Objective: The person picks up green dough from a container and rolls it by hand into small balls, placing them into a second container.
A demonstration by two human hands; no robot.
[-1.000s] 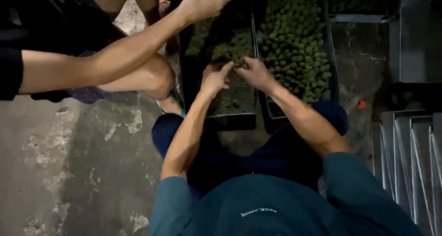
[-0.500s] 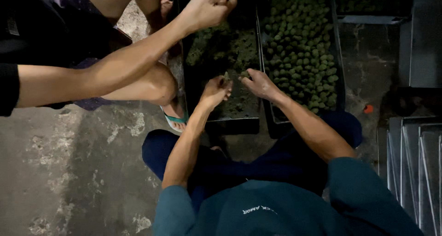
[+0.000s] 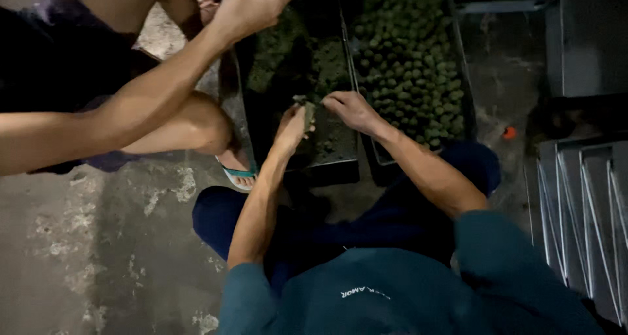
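Holding a small green lump (image 3: 306,109) between both hands, we note: left hand (image 3: 290,127) closed on its lower end, right hand (image 3: 350,109) pinching its top, over the dark tray (image 3: 327,171) on the floor. Beside it: second tray (image 3: 458,67) heaped with round green fruits (image 3: 409,67). Another person's hand (image 3: 248,8) reaches over the dark tray's far end; their sandalled foot (image 3: 234,168) rests near its left wall.

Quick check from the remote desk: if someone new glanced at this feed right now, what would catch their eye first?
Probably the tray of small green balls at top centre, packed tight. Just left of it, the left hand and right hand meet over a dark tray, pinching a lump of greenish material. A co-worker's arm reaches in from the left, its hand at the top edge.
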